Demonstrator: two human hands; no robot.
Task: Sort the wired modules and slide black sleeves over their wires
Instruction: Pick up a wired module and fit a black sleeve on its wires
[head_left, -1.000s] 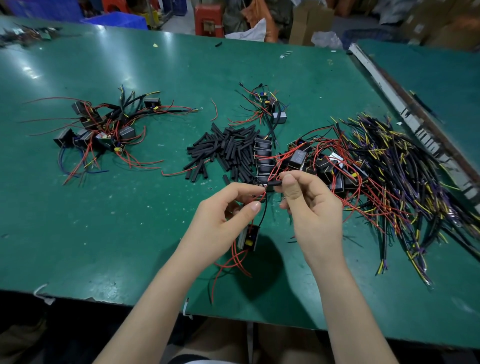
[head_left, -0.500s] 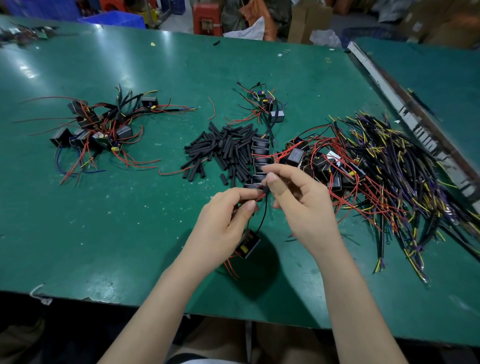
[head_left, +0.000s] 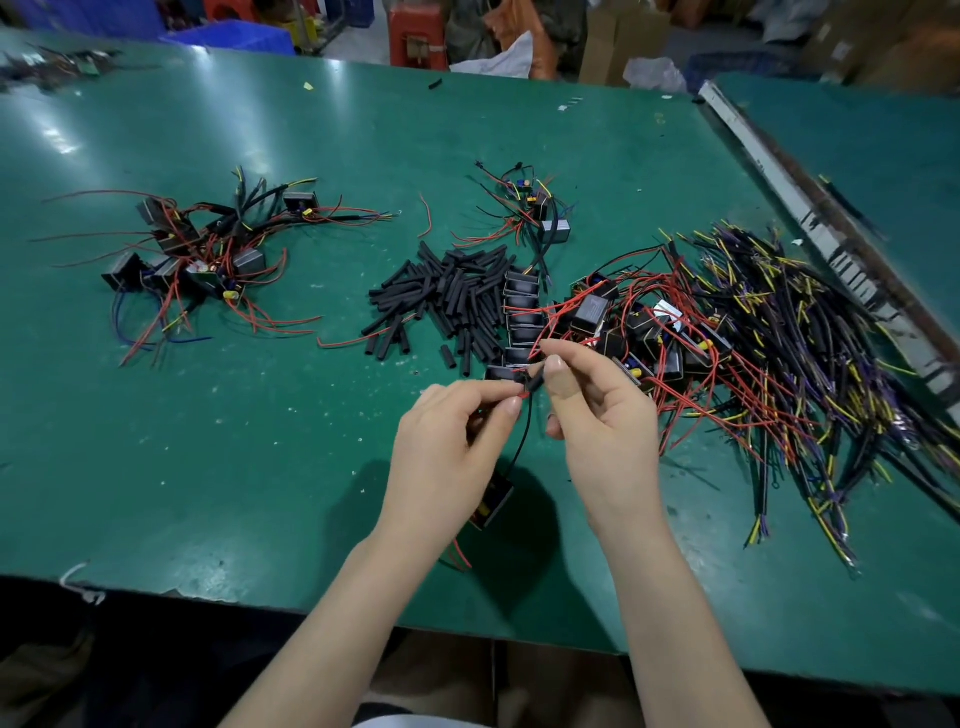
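While a short black sleeve (head_left: 535, 383) is pinched between thumb and forefinger of the right hand (head_left: 602, 415), a red wire end (head_left: 521, 396) is held at its mouth by the pinched fingertips of the left hand (head_left: 452, 441), and the module (head_left: 493, 503) to which the wires belong is seen hanging below the hands on a black lead, partly hidden behind the left wrist. Compared with a second ago, the hands have been carried slightly up and away from the body, the module has been lifted closer under the left palm, and the wire tip has been brought right to the sleeve; threading is judged to be just starting, with the sleeve not yet slid down. Just beyond the fingers lie the pile of loose sleeves (head_left: 441, 301) and a row of black modules (head_left: 519, 317), with the big tangle of unsorted wired modules (head_left: 753, 338) to the right and a smaller sorted cluster (head_left: 202, 254) well apart on the left. The desk (head_left: 208, 467) is bare green between the hands and its near edge, so room is left there for pulling the wire through; on the right, the tangle runs close to the metal rail (head_left: 831, 244), and trailing wires could be snagged there.
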